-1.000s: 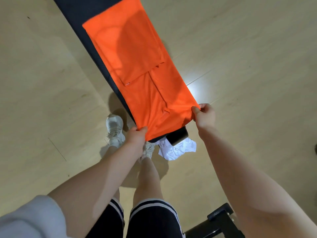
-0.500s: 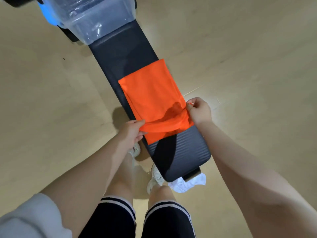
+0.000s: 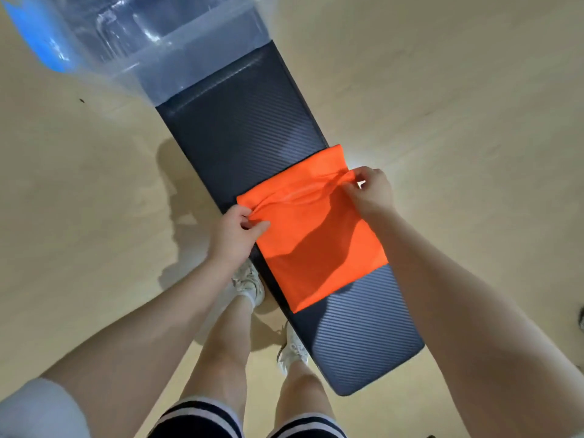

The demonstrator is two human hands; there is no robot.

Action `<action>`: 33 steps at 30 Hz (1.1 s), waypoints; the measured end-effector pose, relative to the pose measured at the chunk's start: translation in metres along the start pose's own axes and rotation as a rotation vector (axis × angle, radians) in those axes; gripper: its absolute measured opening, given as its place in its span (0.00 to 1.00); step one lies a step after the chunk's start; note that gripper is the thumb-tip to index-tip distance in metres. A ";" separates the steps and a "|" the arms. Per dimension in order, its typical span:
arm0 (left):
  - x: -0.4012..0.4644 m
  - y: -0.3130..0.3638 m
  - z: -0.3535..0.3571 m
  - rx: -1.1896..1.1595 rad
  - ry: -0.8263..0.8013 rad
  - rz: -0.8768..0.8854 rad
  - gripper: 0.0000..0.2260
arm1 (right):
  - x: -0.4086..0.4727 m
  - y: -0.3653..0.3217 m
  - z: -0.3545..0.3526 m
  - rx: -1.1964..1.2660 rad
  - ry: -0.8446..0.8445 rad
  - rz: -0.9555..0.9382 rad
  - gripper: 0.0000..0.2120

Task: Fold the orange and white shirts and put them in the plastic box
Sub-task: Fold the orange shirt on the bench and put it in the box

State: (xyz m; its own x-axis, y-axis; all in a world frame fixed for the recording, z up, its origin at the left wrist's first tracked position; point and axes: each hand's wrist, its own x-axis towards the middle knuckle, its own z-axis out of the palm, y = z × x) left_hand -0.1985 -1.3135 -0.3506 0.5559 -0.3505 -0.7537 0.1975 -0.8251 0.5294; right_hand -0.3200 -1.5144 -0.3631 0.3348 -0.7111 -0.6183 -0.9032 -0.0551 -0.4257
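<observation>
On bench (image 3: 252, 128) – both hands, left hand (image 3: 234, 235) and right hand (image 3: 369, 194), pinch orange shirt (image 3: 319, 248)

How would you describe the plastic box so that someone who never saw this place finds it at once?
Find the long black bench standing on the pale wooden floor. The plastic box sits at its far end, beyond the orange shirt. It is the only see-through thing here, with a blue part on its left side.

Bare bench (image 3: 240, 134) stretches between the orange shirt (image 3: 316, 241) and the plastic box (image 3: 177, 49), which sits across the bench's far end. Open floor (image 3: 442, 90) lies on both sides, and the bench's near end is also uncovered.
</observation>
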 end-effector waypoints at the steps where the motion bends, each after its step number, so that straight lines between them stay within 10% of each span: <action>1: 0.002 -0.003 0.001 0.060 0.016 0.039 0.14 | 0.000 -0.001 0.000 0.019 0.035 0.009 0.10; 5: 0.008 0.002 -0.002 0.105 -0.015 0.107 0.06 | 0.001 -0.009 -0.006 0.057 0.034 -0.011 0.01; 10: 0.013 0.010 -0.024 -0.063 -0.075 0.103 0.11 | 0.007 -0.016 -0.017 0.369 -0.129 0.042 0.13; 16: 0.019 0.010 -0.021 -0.072 0.066 0.095 0.04 | 0.021 -0.019 0.004 0.170 0.057 0.068 0.06; 21: 0.000 -0.001 0.012 0.546 0.180 0.708 0.21 | -0.035 -0.002 0.035 -0.357 0.143 -0.615 0.24; 24: -0.005 -0.029 0.035 0.913 0.036 0.694 0.33 | -0.065 0.030 0.063 -0.627 -0.029 -0.847 0.29; 28: -0.009 -0.051 0.039 0.967 0.068 0.469 0.47 | -0.061 0.069 0.056 -0.808 -0.001 -0.654 0.31; 33: -0.045 -0.049 0.046 0.709 0.114 0.208 0.41 | -0.071 0.094 0.015 -0.490 -0.012 -0.229 0.31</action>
State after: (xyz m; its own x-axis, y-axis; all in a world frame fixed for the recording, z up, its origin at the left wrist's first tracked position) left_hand -0.2705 -1.2782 -0.3604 0.6131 -0.5139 -0.6000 -0.4674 -0.8482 0.2490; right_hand -0.4249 -1.4583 -0.3689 0.5383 -0.6348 -0.5543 -0.8254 -0.5300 -0.1945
